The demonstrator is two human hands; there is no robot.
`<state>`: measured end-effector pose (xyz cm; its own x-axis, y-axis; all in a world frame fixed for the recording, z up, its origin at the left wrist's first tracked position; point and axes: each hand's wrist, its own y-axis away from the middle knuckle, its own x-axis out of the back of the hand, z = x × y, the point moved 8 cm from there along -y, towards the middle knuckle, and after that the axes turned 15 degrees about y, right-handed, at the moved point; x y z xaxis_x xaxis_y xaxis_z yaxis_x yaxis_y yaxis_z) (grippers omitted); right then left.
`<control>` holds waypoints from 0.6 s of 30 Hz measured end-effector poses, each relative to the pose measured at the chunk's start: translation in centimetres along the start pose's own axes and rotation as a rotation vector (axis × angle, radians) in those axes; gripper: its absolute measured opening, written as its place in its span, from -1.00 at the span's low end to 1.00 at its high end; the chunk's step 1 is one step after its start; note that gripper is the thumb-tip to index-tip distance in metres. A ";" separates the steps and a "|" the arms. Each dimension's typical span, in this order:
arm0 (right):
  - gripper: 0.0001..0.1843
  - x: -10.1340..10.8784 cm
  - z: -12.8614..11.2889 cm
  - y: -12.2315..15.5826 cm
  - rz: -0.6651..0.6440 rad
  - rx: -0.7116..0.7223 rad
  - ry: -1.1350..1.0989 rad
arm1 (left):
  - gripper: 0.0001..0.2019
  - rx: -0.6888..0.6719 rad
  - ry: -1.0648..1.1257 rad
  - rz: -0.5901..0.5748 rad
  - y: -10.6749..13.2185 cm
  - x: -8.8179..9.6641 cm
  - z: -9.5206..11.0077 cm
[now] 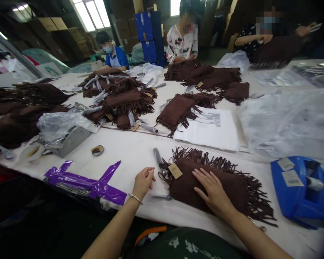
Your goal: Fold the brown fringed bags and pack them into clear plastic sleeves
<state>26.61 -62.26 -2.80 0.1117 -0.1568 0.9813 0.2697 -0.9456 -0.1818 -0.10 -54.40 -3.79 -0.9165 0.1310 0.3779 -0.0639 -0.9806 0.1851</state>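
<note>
A dark brown fringed bag (186, 183) lies flat on the white table in front of me. My right hand (212, 190) rests palm down on it, fingers stretched out. Just left of the bag, my left hand (144, 181) hovers with its fingers curled in; whatever is inside them, if anything, is hidden. A tan tag (175, 171) lies on the bag's left end. Beside that end are metal hardware and a grey wrapped strip (157, 156).
A blue tape dispenser (288, 194) stands at right. Purple tape (108, 180) crosses the table edge at left, near a tape roll (97, 150). More brown fringed bags (126, 97), a white sheet (205, 133) and clear plastic (286, 122) lie beyond. Several people sit opposite.
</note>
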 end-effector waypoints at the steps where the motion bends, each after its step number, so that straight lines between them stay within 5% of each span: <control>1: -0.38 0.6 0.0 -0.5 0.007 -0.020 -0.030 | -0.60 0.029 0.005 -0.003 -0.9 0.1 -0.5; 8: -0.29 1.8 -5.5 -7.2 -0.044 0.101 -0.099 | -0.25 -0.015 -0.225 0.084 -8.1 -1.1 1.2; 11: -0.57 1.5 -6.4 -8.3 -0.036 0.119 -0.086 | -0.18 -0.013 -0.265 0.096 -10.1 -1.5 1.7; 15: -0.70 2.3 -4.8 -7.4 0.039 0.072 -0.134 | -0.26 -0.001 -0.192 0.153 -9.5 1.1 0.6; 18: -0.63 2.8 -1.8 -5.5 0.092 -0.127 -0.251 | -0.33 0.001 -0.133 0.251 -5.7 4.9 -0.4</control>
<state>23.68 -58.02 1.09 0.3673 -0.1826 0.9120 0.1278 -0.9613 -0.2440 -4.35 -48.21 -3.41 -0.8438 -0.0977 0.5277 0.1591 -0.9846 0.0720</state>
